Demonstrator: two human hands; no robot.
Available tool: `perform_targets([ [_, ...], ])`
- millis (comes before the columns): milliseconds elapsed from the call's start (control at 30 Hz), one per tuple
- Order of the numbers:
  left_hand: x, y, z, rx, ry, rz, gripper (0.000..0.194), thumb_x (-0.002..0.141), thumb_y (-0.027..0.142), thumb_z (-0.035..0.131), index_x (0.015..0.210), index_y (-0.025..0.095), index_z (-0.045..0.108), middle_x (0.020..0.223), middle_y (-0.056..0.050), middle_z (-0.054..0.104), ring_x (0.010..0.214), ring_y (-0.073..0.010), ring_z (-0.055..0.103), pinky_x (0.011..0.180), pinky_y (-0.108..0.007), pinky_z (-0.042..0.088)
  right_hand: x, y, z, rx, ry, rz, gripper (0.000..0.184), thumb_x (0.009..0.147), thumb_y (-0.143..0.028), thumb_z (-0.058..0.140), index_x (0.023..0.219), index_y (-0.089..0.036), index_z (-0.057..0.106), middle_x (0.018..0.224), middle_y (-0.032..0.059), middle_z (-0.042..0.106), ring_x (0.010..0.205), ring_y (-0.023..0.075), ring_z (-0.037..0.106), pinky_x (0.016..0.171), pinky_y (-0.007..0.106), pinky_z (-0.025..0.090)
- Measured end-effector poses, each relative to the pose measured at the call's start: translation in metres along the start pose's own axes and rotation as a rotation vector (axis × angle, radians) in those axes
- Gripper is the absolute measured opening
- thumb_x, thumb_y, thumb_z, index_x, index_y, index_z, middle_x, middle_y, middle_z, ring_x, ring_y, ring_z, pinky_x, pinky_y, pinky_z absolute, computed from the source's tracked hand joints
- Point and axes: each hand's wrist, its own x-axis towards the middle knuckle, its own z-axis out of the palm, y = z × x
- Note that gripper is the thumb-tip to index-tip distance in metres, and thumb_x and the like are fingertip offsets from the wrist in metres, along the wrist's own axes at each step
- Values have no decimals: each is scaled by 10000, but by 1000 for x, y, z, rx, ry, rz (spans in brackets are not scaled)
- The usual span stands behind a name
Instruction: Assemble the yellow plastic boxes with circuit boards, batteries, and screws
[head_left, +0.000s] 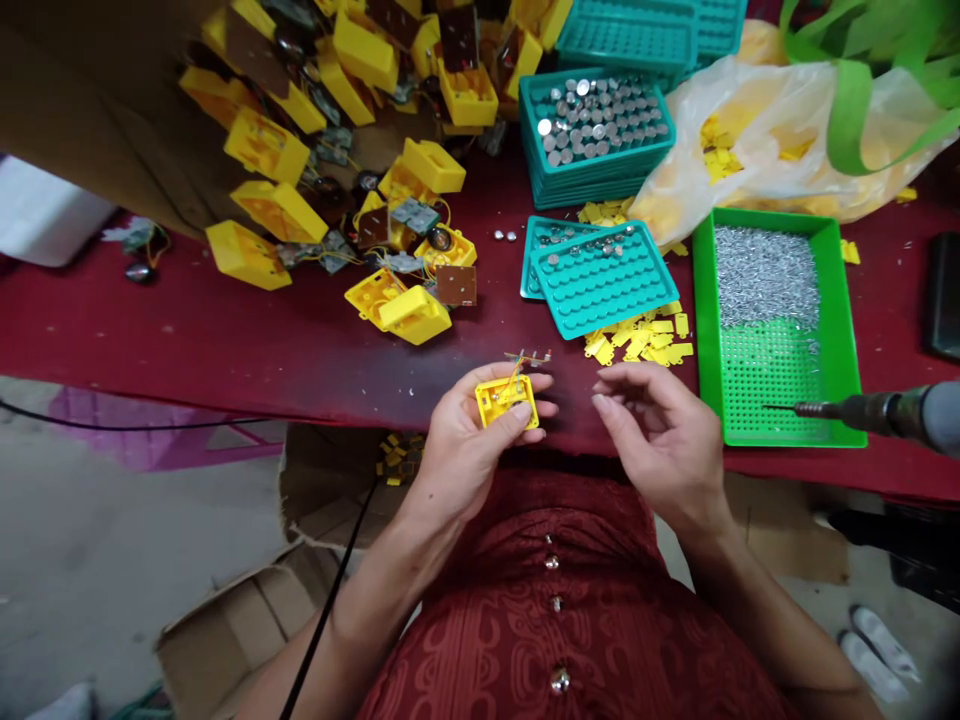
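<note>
My left hand (472, 425) is closed around a small yellow plastic housing (491, 400), its thumb pressed on the near edge. The housing's open side faces up, and thin wires run from it to a small circuit board (531, 357) seen edge-on above my fingers. To the right, my right hand (664, 440) hovers at the table's front edge, loosely curled with thumb and fingers apart. No object shows in it. Beyond that hand, small yellow plastic pieces (649, 340) lie partly under a teal tray (607, 285) holding a few button cells.
Yellow housings with wired boards (412, 315) pile up at the back left. A stack of teal trays (600, 170) carries many button cells. On the right, an electric screwdriver (892, 410) juts over a green bin (855, 330) of small screws. A plastic bag (739, 120) sits behind.
</note>
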Motion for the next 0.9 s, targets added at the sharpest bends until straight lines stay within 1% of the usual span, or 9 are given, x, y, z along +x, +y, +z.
perform_targets([
  [67, 0, -1, 0, -4, 8, -2, 421, 675, 124, 826, 1020, 167, 589, 994, -51, 767, 767, -154, 732, 585, -190, 584, 1, 4, 2, -36, 12, -20, 121, 905, -236, 585, 1011, -201, 632, 936, 47, 667, 831, 148, 651, 736, 314, 548],
  [133, -2, 0, 0, -14, -16, -26, 423, 676, 127, 825, 1025, 165, 588, 996, -62, 768, 766, -157, 733, 580, -189, 584, 4, 6, 5, -60, 4, -28, 117, 900, -226, 582, 998, -198, 639, 927, 45, 671, 821, 146, 651, 727, 311, 548],
  [267, -8, 6, 1, -64, -137, -102, 385, 708, 122, 805, 1028, 161, 596, 997, -76, 773, 798, -174, 748, 607, -188, 597, 11, 7, 8, -8, -52, 14, 170, 885, -202, 580, 1036, -190, 657, 960, 49, 691, 856, 144, 663, 732, 301, 551],
  [400, -16, 16, 0, -177, -260, -188, 341, 729, 113, 782, 1024, 167, 619, 950, -62, 782, 786, -179, 756, 594, -176, 602, 20, 7, 11, 202, -170, 78, 294, 850, -171, 591, 1136, -197, 651, 1015, 48, 710, 836, 118, 662, 740, 283, 563],
  [500, -20, 20, -3, -236, -302, -221, 314, 744, 91, 759, 1020, 170, 633, 940, -56, 782, 771, -171, 753, 568, -166, 596, 26, 6, 16, 402, -226, 70, 223, 816, -205, 649, 1036, -215, 685, 1011, 33, 725, 866, 122, 675, 804, 302, 570],
  [600, -24, 23, -5, -280, -354, -250, 296, 747, 92, 747, 1012, 168, 641, 934, -61, 775, 760, -173, 750, 549, -163, 590, 29, 5, 22, 483, -214, 71, 117, 792, -247, 695, 905, -218, 699, 958, 25, 718, 897, 135, 673, 843, 322, 561],
  [700, -26, 23, -8, -327, -414, -283, 302, 741, 102, 751, 1017, 168, 644, 932, -70, 768, 747, -176, 749, 547, -165, 587, 30, 2, 27, 564, -233, 88, 118, 768, -279, 723, 861, -220, 682, 947, 20, 699, 909, 136, 662, 857, 324, 552],
  [833, -28, 21, -11, -362, -508, -297, 293, 749, 139, 759, 1011, 171, 633, 927, -71, 761, 740, -169, 743, 550, -170, 584, 28, -5, 36, 697, -294, 220, 205, 768, -365, 725, 842, -219, 601, 1002, 34, 696, 864, 134, 662, 824, 320, 563],
  [900, -28, 20, -13, -358, -540, -297, 289, 749, 195, 776, 994, 170, 625, 912, -71, 755, 722, -167, 737, 541, -173, 578, 26, -9, 39, 722, -278, 272, 247, 791, -420, 704, 852, -223, 568, 979, 35, 696, 825, 129, 658, 797, 309, 565],
])
